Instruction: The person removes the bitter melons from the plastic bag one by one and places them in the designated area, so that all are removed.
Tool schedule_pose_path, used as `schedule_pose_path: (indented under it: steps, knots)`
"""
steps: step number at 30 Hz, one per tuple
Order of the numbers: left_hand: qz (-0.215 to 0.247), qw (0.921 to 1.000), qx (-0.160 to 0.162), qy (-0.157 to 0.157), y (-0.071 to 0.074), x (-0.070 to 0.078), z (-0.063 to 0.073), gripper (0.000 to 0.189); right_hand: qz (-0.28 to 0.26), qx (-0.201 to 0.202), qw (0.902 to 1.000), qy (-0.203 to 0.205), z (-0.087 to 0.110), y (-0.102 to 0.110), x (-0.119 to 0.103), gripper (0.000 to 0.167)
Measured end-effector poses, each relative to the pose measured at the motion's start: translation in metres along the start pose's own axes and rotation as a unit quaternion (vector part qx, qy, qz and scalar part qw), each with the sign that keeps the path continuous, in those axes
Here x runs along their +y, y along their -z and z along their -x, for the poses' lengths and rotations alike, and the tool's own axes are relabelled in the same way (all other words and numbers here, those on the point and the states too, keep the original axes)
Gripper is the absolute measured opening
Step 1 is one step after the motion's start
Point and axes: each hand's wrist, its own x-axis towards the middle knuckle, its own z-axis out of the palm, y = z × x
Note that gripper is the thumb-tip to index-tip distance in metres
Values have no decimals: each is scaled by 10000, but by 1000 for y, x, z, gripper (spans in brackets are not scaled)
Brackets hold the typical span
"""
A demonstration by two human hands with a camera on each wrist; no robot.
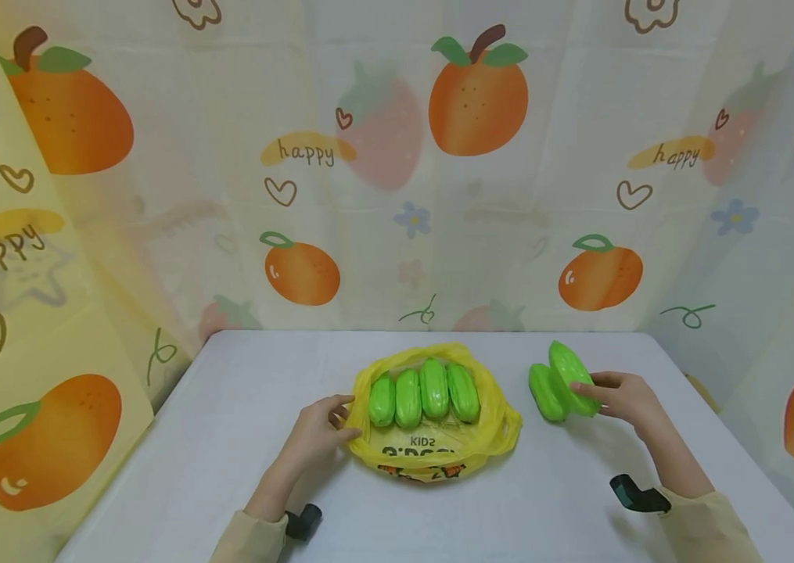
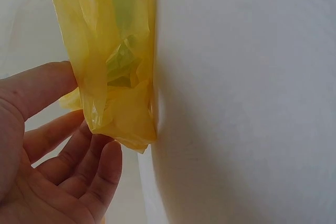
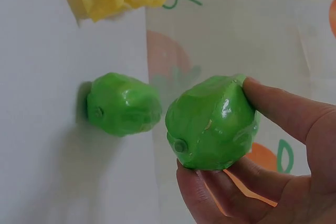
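A yellow plastic bag (image 1: 502,430) lies on the white table with its mouth spread wide. Several glossy green toy cucumbers (image 1: 435,389) lie side by side in it. At the bag's left rim, my left hand (image 1: 319,430) holds the thin plastic between thumb and fingers. Right of the bag, my right hand (image 1: 623,403) grips another toy cucumber (image 1: 575,379), tilted and raised off the table, thumb on one side and fingers on the other. Beside it, one more toy cucumber (image 3: 123,104) rests on the table, apart from the held one in the right wrist view.
The white table (image 1: 242,391) reaches back to a fruit-print curtain (image 1: 382,219), which also hangs along both sides. A dark camera mount sits on each wrist, the left mount (image 1: 303,522) and the right mount (image 1: 639,494).
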Motion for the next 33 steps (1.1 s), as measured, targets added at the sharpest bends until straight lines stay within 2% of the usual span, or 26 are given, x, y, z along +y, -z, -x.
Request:
schedule_pose_path:
  steps: [10, 33]
  knots:
    - [1, 10000, 24, 35, 2, 3, 1, 55, 1, -1, 10000, -94, -6, 4, 11, 82]
    - [-33, 10000, 15, 25, 1, 3, 1, 54, -90, 44, 9977, -668, -20, 4, 36, 86]
